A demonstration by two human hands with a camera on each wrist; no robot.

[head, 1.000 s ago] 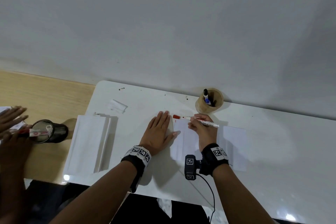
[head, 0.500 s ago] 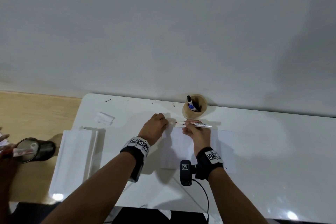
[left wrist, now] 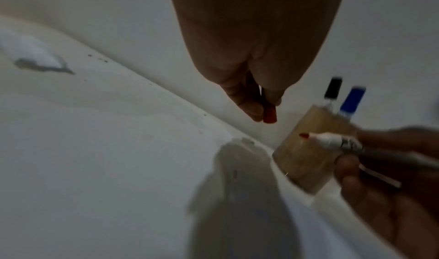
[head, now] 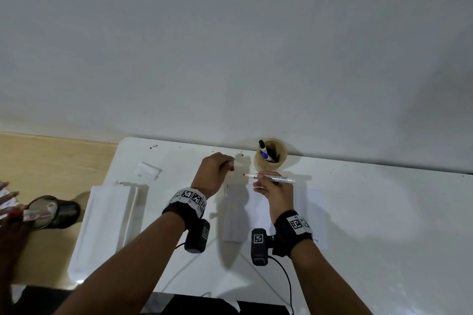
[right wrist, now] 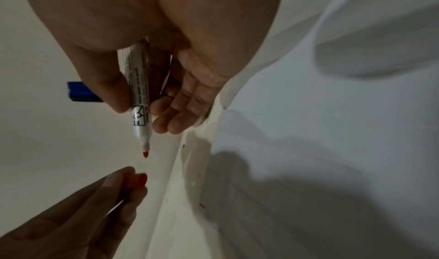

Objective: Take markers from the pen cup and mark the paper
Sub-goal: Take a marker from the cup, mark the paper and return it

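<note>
Above paper (head: pixel 311 215): right hand (head: pixel 277 193) gripped uncapped red marker (head: pixel 271 177), left hand (head: pixel 215 174) pinched red cap (left wrist: pixel 269 113). Probably best: drop tip onto sheet, light stroke, keep cap clear.

black cup (head: pixel 61 210), paper stack (head: pixel 107 220), wooden desk (head: pixel 51 158)

1. The pen cup (head: pixel 270 161) looks like light wood, matt.
2. The marker (head: pixel 275 178) has a smooth white plastic body.
3. The red cap (right wrist: pixel 136 182) is smooth plastic.
4. The paper (head: pixel 311 215) is matt white.
5. The table (head: pixel 384 212) is white and glossy.
</note>
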